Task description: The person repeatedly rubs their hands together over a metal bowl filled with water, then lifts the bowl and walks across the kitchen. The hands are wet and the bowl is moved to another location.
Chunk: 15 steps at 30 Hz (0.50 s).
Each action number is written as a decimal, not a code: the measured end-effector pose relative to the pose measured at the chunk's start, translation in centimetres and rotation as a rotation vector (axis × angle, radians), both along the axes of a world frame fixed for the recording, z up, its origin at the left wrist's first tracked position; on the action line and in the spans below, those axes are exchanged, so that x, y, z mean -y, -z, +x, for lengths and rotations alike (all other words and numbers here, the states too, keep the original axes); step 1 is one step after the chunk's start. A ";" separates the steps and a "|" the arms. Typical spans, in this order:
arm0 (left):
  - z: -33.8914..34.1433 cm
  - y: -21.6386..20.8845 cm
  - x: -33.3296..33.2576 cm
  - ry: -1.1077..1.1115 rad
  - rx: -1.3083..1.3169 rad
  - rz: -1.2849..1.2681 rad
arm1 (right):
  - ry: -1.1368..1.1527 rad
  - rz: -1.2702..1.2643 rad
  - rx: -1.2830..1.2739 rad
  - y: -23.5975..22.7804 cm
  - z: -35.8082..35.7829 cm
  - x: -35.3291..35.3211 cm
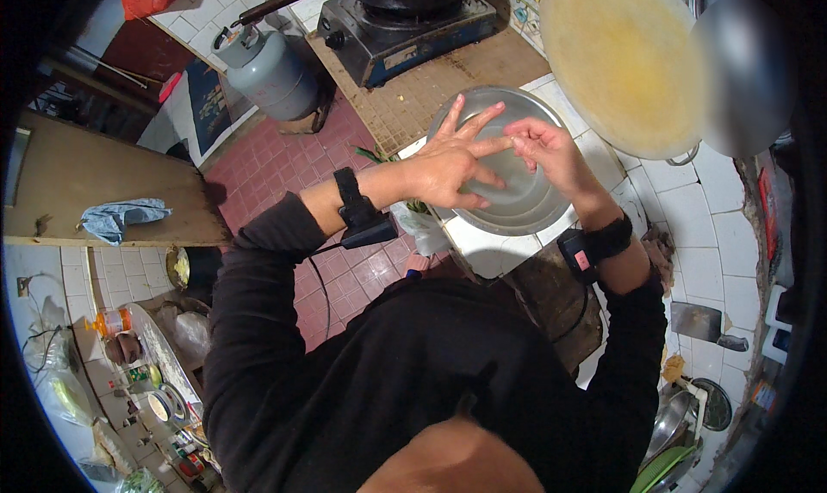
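My left hand (452, 159) hovers with fingers spread over a round steel bowl (525, 210) that rests on the white tiled counter (680, 192). My right hand (548, 148) is over the same bowl, its fingertips pinching the tip of a left-hand finger. Neither hand holds any object. Both wrists carry black straps with small devices.
A round yellowish cutting board (622, 54) lies beyond the bowl. A gas stove (401, 28) with a dark pan sits on a mat at the back, a grey gas cylinder (269, 69) beside it. A cleaver (702, 322) lies at right. A wooden board with a blue cloth (121, 217) is at left.
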<state>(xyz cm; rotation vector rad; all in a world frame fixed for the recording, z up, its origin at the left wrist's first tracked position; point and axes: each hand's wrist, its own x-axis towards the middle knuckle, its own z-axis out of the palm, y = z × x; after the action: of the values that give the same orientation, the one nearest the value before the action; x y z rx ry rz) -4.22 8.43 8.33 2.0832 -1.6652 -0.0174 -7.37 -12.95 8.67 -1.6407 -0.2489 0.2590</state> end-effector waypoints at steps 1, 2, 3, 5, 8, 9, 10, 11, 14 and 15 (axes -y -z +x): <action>-0.2 -0.1 -0.1 0.013 0.003 0.007 | -0.037 -0.090 0.064 -0.1 0.0 0.2; -0.3 -0.3 -0.2 0.032 0.002 0.000 | -0.073 -0.180 0.134 -0.1 0.1 0.3; -0.4 -0.4 -0.2 0.028 -0.004 0.017 | -0.111 -0.257 0.212 -0.2 0.1 0.3; -0.5 -0.6 -0.2 0.051 -0.015 -0.017 | -0.101 -0.330 0.216 -0.1 0.3 -0.1; -0.6 -0.5 0.0 0.047 0.004 0.058 | -0.097 -0.463 0.151 -0.2 0.3 -0.7; -0.6 -0.5 0.0 0.061 0.014 0.029 | -0.097 -0.516 0.116 -0.3 0.3 -0.9; -0.7 -0.4 0.0 0.064 0.014 0.037 | -0.107 -0.561 0.135 -0.5 0.3 -0.9; -0.7 -0.4 -0.1 0.069 -0.002 0.060 | -0.114 -0.609 0.149 -0.7 0.1 -0.9; -0.8 -0.4 -0.7 0.061 -0.022 0.017 | -0.207 -0.413 0.193 -1.3 0.0 -0.4; -0.9 -0.4 -0.9 0.056 -0.026 0.029 | -0.247 -0.290 0.208 -1.4 -0.1 -0.3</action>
<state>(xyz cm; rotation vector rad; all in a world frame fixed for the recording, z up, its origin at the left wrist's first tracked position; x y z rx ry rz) -5.12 9.30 8.73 2.0487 -1.7166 -0.0871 -7.42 -12.70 10.10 -1.9275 -0.5968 0.3231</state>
